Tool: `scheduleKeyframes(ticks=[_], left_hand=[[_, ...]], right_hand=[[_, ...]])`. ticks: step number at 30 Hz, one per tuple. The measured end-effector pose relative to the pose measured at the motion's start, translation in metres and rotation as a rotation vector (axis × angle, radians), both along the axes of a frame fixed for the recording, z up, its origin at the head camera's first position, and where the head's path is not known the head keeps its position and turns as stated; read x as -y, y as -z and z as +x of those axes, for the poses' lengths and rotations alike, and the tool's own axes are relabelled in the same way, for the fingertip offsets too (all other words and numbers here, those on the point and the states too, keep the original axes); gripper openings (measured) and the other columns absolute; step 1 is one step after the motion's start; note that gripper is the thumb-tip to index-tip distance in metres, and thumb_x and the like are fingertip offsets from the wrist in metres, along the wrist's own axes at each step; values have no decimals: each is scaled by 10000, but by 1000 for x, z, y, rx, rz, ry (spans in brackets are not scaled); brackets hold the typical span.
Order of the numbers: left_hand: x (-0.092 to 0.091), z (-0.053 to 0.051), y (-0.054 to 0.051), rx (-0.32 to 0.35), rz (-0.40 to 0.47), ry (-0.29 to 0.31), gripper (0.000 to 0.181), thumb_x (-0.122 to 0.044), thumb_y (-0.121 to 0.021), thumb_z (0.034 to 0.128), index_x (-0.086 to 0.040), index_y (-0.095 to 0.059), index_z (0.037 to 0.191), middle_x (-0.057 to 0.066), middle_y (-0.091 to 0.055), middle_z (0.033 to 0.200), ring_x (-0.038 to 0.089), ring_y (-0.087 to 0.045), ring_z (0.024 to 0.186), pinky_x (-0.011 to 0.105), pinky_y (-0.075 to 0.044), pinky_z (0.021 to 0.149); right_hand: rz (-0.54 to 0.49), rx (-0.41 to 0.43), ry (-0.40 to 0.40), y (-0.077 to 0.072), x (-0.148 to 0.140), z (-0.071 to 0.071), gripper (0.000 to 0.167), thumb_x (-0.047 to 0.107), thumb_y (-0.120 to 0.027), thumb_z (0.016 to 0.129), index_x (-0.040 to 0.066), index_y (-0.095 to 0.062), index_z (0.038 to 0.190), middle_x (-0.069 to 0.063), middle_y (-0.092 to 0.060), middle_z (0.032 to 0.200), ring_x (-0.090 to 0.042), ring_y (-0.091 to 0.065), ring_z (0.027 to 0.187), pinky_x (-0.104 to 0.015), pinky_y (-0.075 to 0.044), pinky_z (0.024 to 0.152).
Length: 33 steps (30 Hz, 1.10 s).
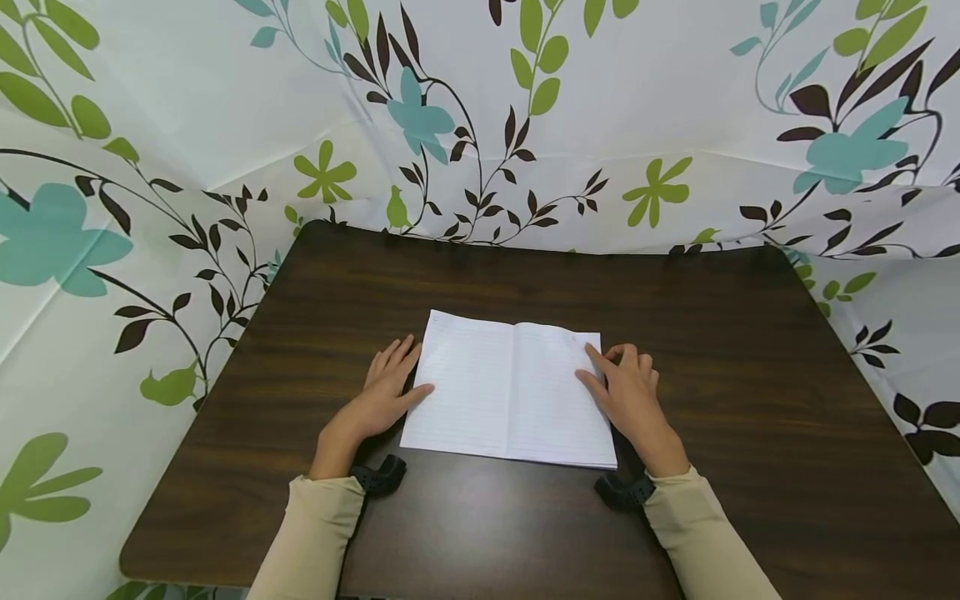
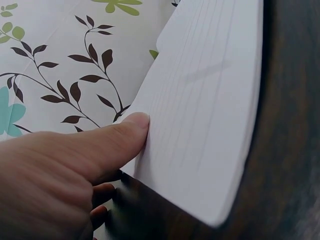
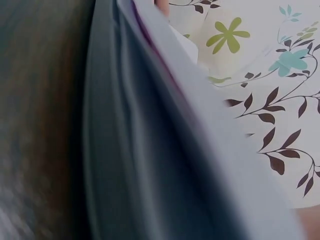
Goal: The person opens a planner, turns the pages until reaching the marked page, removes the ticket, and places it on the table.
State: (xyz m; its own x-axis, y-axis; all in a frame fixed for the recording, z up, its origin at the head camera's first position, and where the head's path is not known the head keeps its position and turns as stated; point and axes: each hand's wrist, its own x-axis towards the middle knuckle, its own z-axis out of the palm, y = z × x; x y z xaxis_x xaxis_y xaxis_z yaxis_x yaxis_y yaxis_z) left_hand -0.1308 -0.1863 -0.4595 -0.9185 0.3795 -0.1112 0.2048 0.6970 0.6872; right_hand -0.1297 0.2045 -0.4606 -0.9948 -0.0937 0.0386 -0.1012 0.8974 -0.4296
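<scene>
Sleeves [image 1: 307, 533] closest; left hand [image 1: 375, 404] straight-fingered on notebook [image 1: 476, 392], can't tell if right hand [image 1: 630, 396] pinches. Leafing, I'd guess; needs gentle separating.

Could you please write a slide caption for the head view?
A left hand and right hand touch opposite sides of an open lined notebook on a dark table before leaf-patterned cloth.

The dark brown, wood-grained surface [image 1: 750, 375] extends under the left hand [image 1: 378, 400] and the right hand [image 1: 630, 392]. Beyond them, and at both sides, hangs a white cloth [image 1: 187, 83], printed with green leaves [image 1: 30, 98]. On it, a green bird [image 1: 169, 386] is left of the left hand, and a blue flower [image 1: 843, 157] is beyond the right hand.
</scene>
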Motion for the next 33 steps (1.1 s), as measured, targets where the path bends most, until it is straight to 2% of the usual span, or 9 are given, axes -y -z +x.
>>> scheduleKeyframes(ticks=[6, 14, 17, 21, 24, 26, 28, 30, 33], left_hand=[[0, 0, 0, -7, -2, -1, 760, -328, -571, 1081, -3, -195, 1656, 248, -67, 1744, 474, 13, 1614, 672, 63, 1268], [-1, 0, -1, 1, -6, -5, 765, -328, -569, 1081, -3, -186, 1657, 244, -54, 1746, 473, 20, 1615, 680, 63, 1266], [-1, 0, -2, 3, -7, -8, 766, -332, -569, 1081, -5, -185, 1658, 242, -51, 1747, 473, 21, 1615, 683, 63, 1265], [0, 0, -2, -1, -9, -6, 762, -324, -569, 1081, -3, -188, 1657, 245, -57, 1745, 475, 16, 1615, 682, 59, 1266], [0, 0, -2, -4, -12, -6, 758, -323, -569, 1082, -7, -190, 1658, 245, -61, 1745, 474, 12, 1615, 679, 55, 1268], [-1, 0, -2, -3, -14, -7, 758, -324, -568, 1081, -10, -191, 1659, 246, -63, 1745, 476, 9, 1615, 679, 53, 1268], [-1, 0, -2, -2, -16, -7, 757, -325, -568, 1082, -11, -193, 1659, 248, -65, 1744, 478, 5, 1614, 679, 51, 1269], [-1, 0, -2, -3, -18, -6, 756, -324, -567, 1082, -7, -195, 1658, 253, -67, 1742, 481, 2, 1613, 680, 47, 1269], [-1, 1, -3, -4, -22, -4, 755, -324, -564, 1083, -5, -192, 1658, 255, -65, 1742, 481, 1, 1613, 678, 46, 1270]], right_hand=[[-30, -27, 25, -2, 4, 0, 481, 309, -654, 1040, 129, -590, 1481, -228, -491, 1188, -407, -321, 1059, -584, -202, 884], [-23, -66, 0, -5, 6, 3, 400, 212, -682, 1023, 93, -668, 1405, -149, -663, 1009, -308, -519, 899, -542, -242, 848], [-42, -55, 15, -5, 6, 1, 447, 200, -686, 1021, 60, -628, 1441, -116, -639, 935, -268, -538, 818, -490, -229, 807], [-138, -21, 63, -5, 4, -2, 593, 172, -713, 1002, 7, -497, 1529, -103, -585, 898, -248, -518, 786, -445, -204, 812], [-238, 14, 86, -5, 1, -4, 716, 148, -733, 985, -32, -381, 1582, -108, -574, 924, -224, -510, 792, -380, -304, 825], [-292, 43, 95, -6, -1, -4, 735, 138, -737, 981, -47, -362, 1585, -114, -572, 942, -210, -506, 796, -284, -359, 740], [-332, 52, 97, -6, -2, -3, 628, 120, -742, 973, -65, -466, 1507, -118, -566, 935, -199, -498, 789, -240, -380, 619], [-350, 50, 98, -6, -2, -2, 403, 109, -738, 971, -59, -612, 1314, -120, -557, 905, -198, -493, 777, -228, -369, 603], [-361, 14, 103, -5, -1, -1, 155, 98, -731, 968, -36, -668, 1016, -123, -558, 870, -206, -496, 767, -235, -374, 612]])
